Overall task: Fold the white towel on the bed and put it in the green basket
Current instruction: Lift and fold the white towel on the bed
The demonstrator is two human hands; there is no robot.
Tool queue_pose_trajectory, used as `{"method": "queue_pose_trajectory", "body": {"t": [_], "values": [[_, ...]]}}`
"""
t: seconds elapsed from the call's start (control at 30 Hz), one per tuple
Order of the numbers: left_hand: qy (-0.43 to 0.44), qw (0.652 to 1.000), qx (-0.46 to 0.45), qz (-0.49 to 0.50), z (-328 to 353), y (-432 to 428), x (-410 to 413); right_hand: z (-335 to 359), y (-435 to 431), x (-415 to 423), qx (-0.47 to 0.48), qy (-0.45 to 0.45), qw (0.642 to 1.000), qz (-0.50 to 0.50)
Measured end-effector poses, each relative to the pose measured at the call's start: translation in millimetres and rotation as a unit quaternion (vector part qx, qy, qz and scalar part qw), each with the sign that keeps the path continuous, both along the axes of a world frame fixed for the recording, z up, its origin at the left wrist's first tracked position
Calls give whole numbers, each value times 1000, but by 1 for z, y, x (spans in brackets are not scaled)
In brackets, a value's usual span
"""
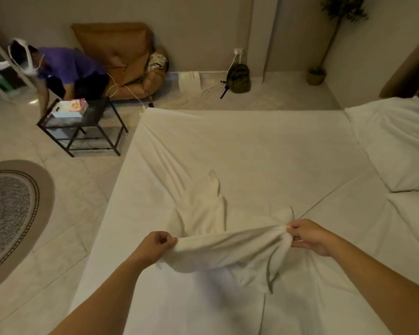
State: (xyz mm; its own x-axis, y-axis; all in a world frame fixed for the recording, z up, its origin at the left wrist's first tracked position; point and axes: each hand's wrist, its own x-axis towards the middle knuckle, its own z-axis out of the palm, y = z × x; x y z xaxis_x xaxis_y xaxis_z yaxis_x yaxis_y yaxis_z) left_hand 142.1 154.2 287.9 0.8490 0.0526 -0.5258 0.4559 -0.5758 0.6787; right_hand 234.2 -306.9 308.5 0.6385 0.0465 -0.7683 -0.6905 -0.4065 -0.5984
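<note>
The white towel lies crumpled on the white bed, near its front. My left hand pinches the towel's left corner and my right hand grips its right corner. The edge between them is stretched taut and lifted a little off the sheet. The rest of the towel trails away from me towards the middle of the bed. I see no green basket on or beside the bed; something green shows at the far left edge, too small to identify.
White pillows lie at the right of the bed. A black side table with a box stands off the bed's far left corner, a person in purple bending beside it. A round rug lies on the left floor. A brown beanbag, backpack and plant line the far wall.
</note>
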Motion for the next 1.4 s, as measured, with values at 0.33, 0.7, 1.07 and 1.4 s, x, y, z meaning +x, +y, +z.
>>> {"method": "queue_pose_trajectory", "body": {"t": [0.33, 0.7, 1.07, 1.4], "values": [[-330, 939, 84, 49, 248, 11, 192, 214, 50, 181, -85, -375, 920, -78], [-620, 759, 186, 67, 507, 25, 195, 455, 57, 199, -128, -716, 673, -135], [-384, 882, 270, -35, 261, 53, 128, 235, 32, 137, -108, -440, 884, 115], [-180, 913, 327, -166, 0, 38, -26, -6, 17, -29, -227, -211, 905, 290]]}}
